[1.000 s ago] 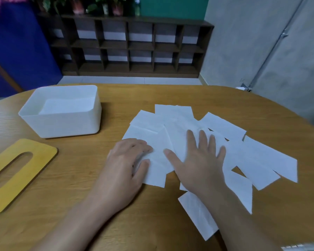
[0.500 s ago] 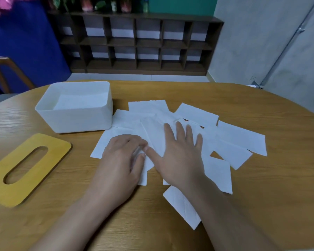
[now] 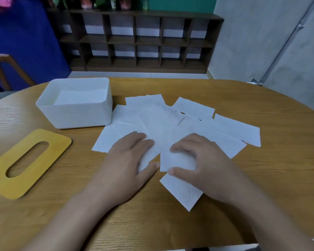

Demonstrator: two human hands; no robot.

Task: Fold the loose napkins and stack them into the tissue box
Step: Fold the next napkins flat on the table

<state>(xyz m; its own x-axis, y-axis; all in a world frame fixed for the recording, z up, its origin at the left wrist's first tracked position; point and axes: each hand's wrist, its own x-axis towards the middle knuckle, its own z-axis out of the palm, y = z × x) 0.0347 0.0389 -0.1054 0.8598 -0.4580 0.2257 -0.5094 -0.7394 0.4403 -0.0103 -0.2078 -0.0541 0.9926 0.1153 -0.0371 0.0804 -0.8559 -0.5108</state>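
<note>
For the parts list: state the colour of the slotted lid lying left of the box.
Yellow; the lid shows clearly in the head view.

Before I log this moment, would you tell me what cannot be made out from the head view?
- How many napkins lie in the spread: they overlap, and both hands cover part.
- Whether the right hand has pinched a napkin: its curled fingers are motion-blurred.
- How full the tissue box is: its near wall hides the depth.
- What stands on the shelf: cut off by the top edge.
</note>
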